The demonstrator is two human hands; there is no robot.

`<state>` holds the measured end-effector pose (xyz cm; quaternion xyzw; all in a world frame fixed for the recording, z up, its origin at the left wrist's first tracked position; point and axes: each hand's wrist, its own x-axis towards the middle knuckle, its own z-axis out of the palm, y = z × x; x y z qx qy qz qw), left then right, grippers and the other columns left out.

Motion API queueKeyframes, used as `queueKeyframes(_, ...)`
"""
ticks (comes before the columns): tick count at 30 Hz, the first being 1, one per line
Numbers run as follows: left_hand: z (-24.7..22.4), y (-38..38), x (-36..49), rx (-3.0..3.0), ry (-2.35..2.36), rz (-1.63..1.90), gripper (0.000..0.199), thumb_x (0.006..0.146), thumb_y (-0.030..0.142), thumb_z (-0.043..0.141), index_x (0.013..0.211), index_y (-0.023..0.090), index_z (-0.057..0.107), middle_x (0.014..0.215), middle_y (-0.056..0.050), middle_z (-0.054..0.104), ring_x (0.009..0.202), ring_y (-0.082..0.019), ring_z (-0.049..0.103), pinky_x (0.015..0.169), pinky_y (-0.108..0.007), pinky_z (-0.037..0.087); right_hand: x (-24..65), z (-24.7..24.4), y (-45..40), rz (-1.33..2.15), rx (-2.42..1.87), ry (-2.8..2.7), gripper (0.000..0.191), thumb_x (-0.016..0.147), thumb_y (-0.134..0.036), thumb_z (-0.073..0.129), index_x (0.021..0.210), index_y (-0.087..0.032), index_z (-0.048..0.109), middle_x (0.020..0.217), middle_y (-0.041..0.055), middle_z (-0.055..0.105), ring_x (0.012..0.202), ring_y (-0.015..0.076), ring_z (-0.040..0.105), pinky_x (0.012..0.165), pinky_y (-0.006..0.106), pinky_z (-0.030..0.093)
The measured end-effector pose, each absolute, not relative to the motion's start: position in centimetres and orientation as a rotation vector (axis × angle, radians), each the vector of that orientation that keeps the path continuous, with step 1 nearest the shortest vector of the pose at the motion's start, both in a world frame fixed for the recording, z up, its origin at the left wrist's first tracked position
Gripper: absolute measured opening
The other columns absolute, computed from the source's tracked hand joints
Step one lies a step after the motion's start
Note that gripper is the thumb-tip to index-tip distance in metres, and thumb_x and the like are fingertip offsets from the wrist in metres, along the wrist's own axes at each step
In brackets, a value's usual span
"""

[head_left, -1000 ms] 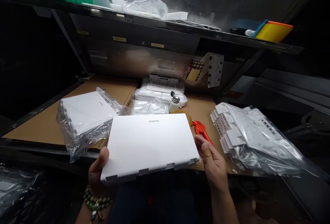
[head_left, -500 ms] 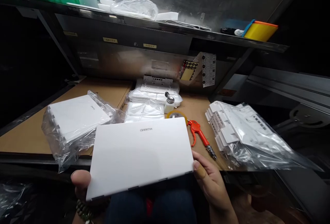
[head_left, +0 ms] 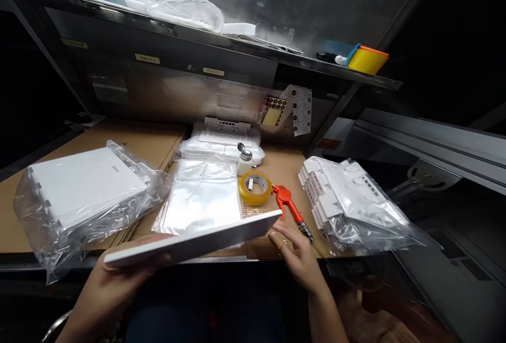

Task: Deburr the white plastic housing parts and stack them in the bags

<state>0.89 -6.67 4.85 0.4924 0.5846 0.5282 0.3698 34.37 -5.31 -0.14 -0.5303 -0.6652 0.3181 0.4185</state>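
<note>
A flat white plastic cover [head_left: 197, 237], lettered HUAWEI in the earlier frame, is tilted nearly edge-on above the front edge of the bench. My left hand [head_left: 118, 274] is closed around its left end, fingers partly hidden under it. At the cover's right end, my right hand [head_left: 294, 251] has its fingers bent in against the corner. Just beyond the cover lie a stack of clear plastic bags [head_left: 201, 195], a roll of yellow tape [head_left: 245, 195] and a red air blow gun [head_left: 290, 206].
Bagged white covers lie at left [head_left: 87, 185], and bagged white slotted parts [head_left: 348, 195] at right. A white pump bottle [head_left: 245, 164] stands behind the tape. Farther back is a white slotted panel [head_left: 225, 131] on packed bags. A metal shelf [head_left: 177, 32] spans above the cardboard-covered bench.
The cover has turned from showing its lettered face to nearly edge-on. My left hand has shifted its hold underneath the left end. The camera view has swung, uncovering the tape and bags.
</note>
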Motion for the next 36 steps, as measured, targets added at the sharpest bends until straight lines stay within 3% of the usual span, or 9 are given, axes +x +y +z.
queueKeyframes(4, 5.9, -7.6, 1.1, 1.554, 1.311, 1.367, 0.017, 0.080, 0.045, 0.081, 0.092, 0.032, 0.084, 0.092, -0.004, 0.082, 0.083, -0.024, 0.076, 0.077, -0.030, 0.064, 35.5, 0.6, 0.0, 0.458, -1.552, -1.696, 0.036, 0.099, -0.046, 0.054, 0.119, -0.023, 0.074, 0.120, 0.0081, 0.076, 0.113, 0.0257, 0.069, 0.099, 0.040, 0.054)
queueKeyframes(7, 6.5, -7.9, 1.3, 1.487, 1.332, 1.460, 0.016, 0.081, 0.045, 0.081, 0.092, 0.032, 0.084, 0.093, -0.002, 0.082, 0.085, -0.020, 0.075, 0.080, -0.025, 0.062, 35.5, 1.7, 4.8, 0.398, -1.625, -1.813, 0.031, 0.097, -0.039, 0.055, 0.112, -0.024, 0.078, 0.117, 0.0072, 0.077, 0.114, 0.0287, 0.064, 0.101, 0.043, 0.049)
queueKeyframes(11, 6.4, -7.9, 0.8, 1.528, 1.283, 1.466, 0.014, 0.084, 0.039, 0.080, 0.094, 0.030, 0.083, 0.095, -0.002, 0.082, 0.087, -0.019, 0.076, 0.079, -0.021, 0.061, 33.5, 2.3, 10.5, 0.448, -1.724, -2.133, 0.032, 0.092, -0.022, 0.058, 0.114, -0.034, 0.077, 0.110, 0.0008, 0.079, 0.109, 0.0286, 0.064, 0.097, 0.042, 0.047)
queueKeyframes(15, 6.0, -8.2, 0.0, 1.521, 1.323, 1.478, 0.013, 0.085, 0.035, 0.078, 0.096, 0.029, 0.083, 0.097, -0.004, 0.082, 0.090, -0.023, 0.077, 0.081, -0.026, 0.062, 31.0, 2.1, 13.7, 0.485, -1.818, -2.397, 0.018, 0.093, -0.028, 0.067, 0.108, -0.024, 0.075, 0.108, 0.0043, 0.076, 0.104, 0.0235, 0.067, 0.100, 0.045, 0.049)
queueKeyframes(19, 6.0, -8.6, -0.1, 1.425, 1.368, 1.483, 0.013, 0.084, 0.037, 0.079, 0.094, 0.029, 0.083, 0.096, -0.003, 0.081, 0.090, -0.024, 0.075, 0.082, -0.028, 0.061, 29.9, 2.0, 14.1, 0.413, -1.915, -2.456, 0.027, 0.099, -0.042, 0.061, 0.110, -0.019, 0.070, 0.114, 0.0069, 0.071, 0.109, 0.0226, 0.066, 0.102, 0.049, 0.050)
queueKeyframes(28, 4.8, -8.7, 0.8, 1.138, 1.703, 1.583, 0.027, 0.068, 0.046, 0.087, 0.089, 0.030, 0.083, 0.095, 0.001, 0.082, 0.095, -0.027, 0.075, 0.097, -0.036, 0.059, 28.8, 0.8, 12.9, 0.426, -1.978, -2.242, 0.027, 0.095, -0.039, 0.067, 0.112, -0.017, 0.068, 0.125, 0.0083, 0.067, 0.123, 0.0274, 0.059, 0.109, 0.055, 0.044)
queueKeyframes(32, 3.2, -8.6, -0.2, 0.955, 1.803, 1.620, 0.034, 0.059, 0.049, 0.090, 0.085, 0.028, 0.083, 0.092, -0.002, 0.083, 0.095, -0.033, 0.077, 0.098, -0.047, 0.060, 29.8, 0.8, 13.2, 0.653, -1.835, -2.073, 0.023, 0.096, -0.036, 0.067, 0.109, -0.016, 0.069, 0.118, 0.0073, 0.069, 0.112, 0.0239, 0.065, 0.101, 0.049, 0.053)
queueKeyframes(36, 2.3, -8.6, -1.4, 0.836, 1.882, 1.639, 0.041, 0.057, 0.051, 0.092, 0.086, 0.024, 0.082, 0.090, -0.004, 0.083, 0.094, -0.035, 0.077, 0.095, -0.049, 0.060, 31.9, 1.4, 13.5, 0.924, -1.582, -1.854, 0.024, 0.098, -0.036, 0.065, 0.108, -0.014, 0.068, 0.107, 0.0052, 0.072, 0.095, 0.0190, 0.071, 0.085, 0.039, 0.060)
